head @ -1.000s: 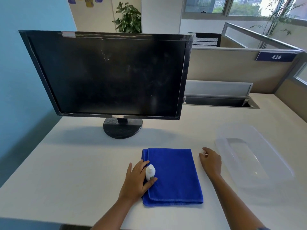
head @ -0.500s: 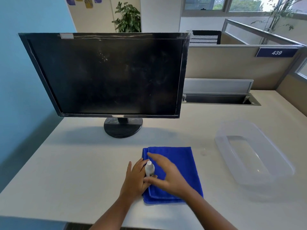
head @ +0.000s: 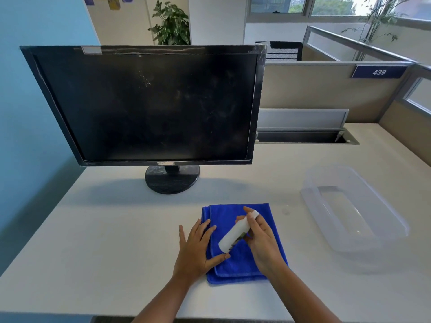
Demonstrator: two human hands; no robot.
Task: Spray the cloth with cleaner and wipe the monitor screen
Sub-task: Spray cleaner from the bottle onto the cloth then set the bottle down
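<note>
A folded blue cloth [head: 233, 215] lies on the desk in front of the black monitor [head: 149, 106], whose dark screen shows dust and specks. My right hand [head: 261, 241] holds a small white spray bottle [head: 235, 233] tilted above the cloth, nozzle end pointing away and to the right. My left hand [head: 196, 248] rests flat, fingers apart, on the cloth's left edge and the desk beside it. A small clear cap [head: 285, 210] sits on the desk just right of the cloth.
A clear plastic container [head: 359, 217] stands to the right on the white desk [head: 93, 241]. The monitor's round base [head: 172, 180] stands behind the cloth. An open cable trough [head: 300, 136] and partition panels run along the back. A blue wall is at the left.
The bottle passed from my left hand to my right hand, which lifted and tilted it over the cloth. My left hand let go and now lies flat on the cloth's left edge.
</note>
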